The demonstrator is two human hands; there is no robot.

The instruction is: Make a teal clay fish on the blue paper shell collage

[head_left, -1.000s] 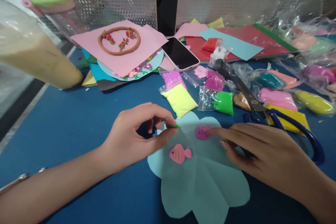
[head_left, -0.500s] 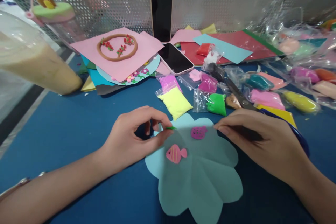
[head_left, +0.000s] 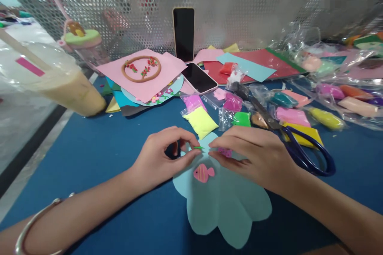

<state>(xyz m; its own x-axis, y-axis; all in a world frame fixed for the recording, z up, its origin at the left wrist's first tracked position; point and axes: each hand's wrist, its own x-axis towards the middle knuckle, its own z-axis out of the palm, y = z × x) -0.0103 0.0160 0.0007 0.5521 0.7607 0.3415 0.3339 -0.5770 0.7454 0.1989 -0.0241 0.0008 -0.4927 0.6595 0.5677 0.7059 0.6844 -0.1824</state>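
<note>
My left hand pinches a small pointed sliver of green clay between thumb and forefinger, over the upper left of a light blue scalloped paper. Close to the sliver's tip is my right hand, its thumb and forefinger slightly apart with nothing visible between them. A pink striped clay fish lies flat on the paper below the fingers. The purple clay fish is partly covered by my right hand. Fold creases run across the paper.
Bags of yellow clay and green clay lie behind the paper. Blue-handled scissors rest right of my right hand. A lidded drink cup stands left. One phone stands upright; another phone lies flat.
My right hand has moved left from the paper's right edge to the green sliver, its fingertips parting and its palm covering part of the purple fish. My left hand keeps its pinch.
</note>
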